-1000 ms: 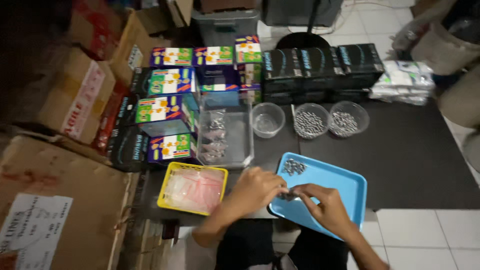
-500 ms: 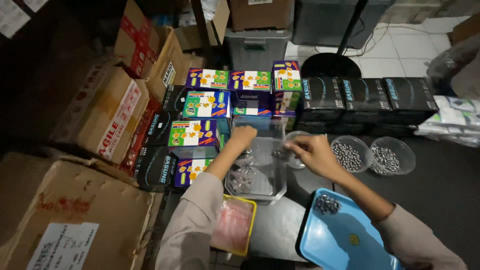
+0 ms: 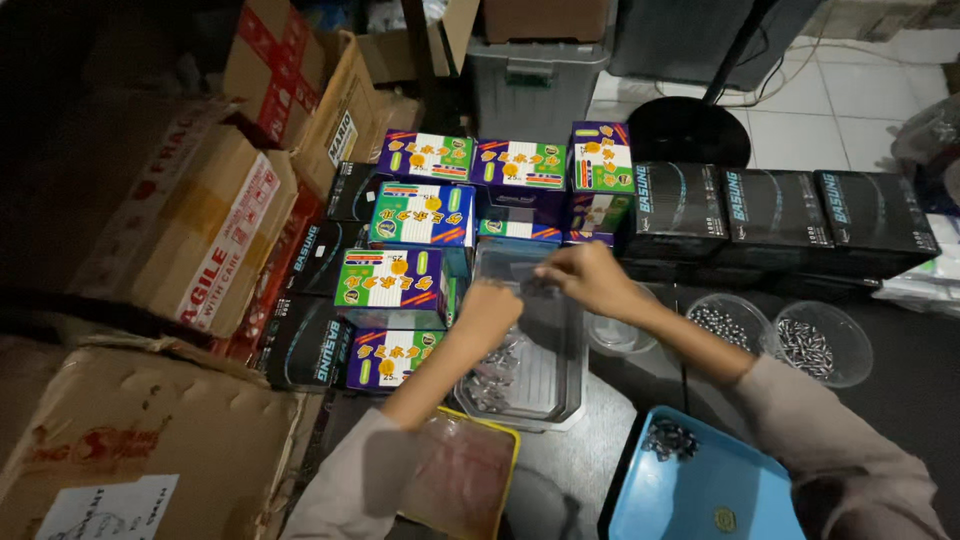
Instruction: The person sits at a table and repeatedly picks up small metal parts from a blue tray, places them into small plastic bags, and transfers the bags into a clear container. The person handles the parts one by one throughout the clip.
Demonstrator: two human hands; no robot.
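Note:
Both my hands hover over a clear rectangular plastic container (image 3: 548, 385) that has small metal parts (image 3: 492, 378) piled along its left side. My left hand (image 3: 488, 308) is curled into a fist above the container's left edge. My right hand (image 3: 590, 278) is over its far end with the fingertips pinched together, and I cannot make out anything between them. A blue tray (image 3: 725, 495) lies near me on the right, with a small heap of dark metal parts (image 3: 670, 438) in its far corner.
A yellow tray (image 3: 505, 440) with pinkish contents sits by my left arm. Round clear bowls (image 3: 808, 345) of metal parts stand on the right. Colourful boxes (image 3: 420, 215) and black boxes (image 3: 775, 210) are stacked behind the container, cardboard cartons (image 3: 190, 230) on the left, and a grey bin (image 3: 535, 85) at the back.
My hands left the blue tray and reached forward over the clear container. My view shifted left and forward, and the hands have drawn closer together above it.

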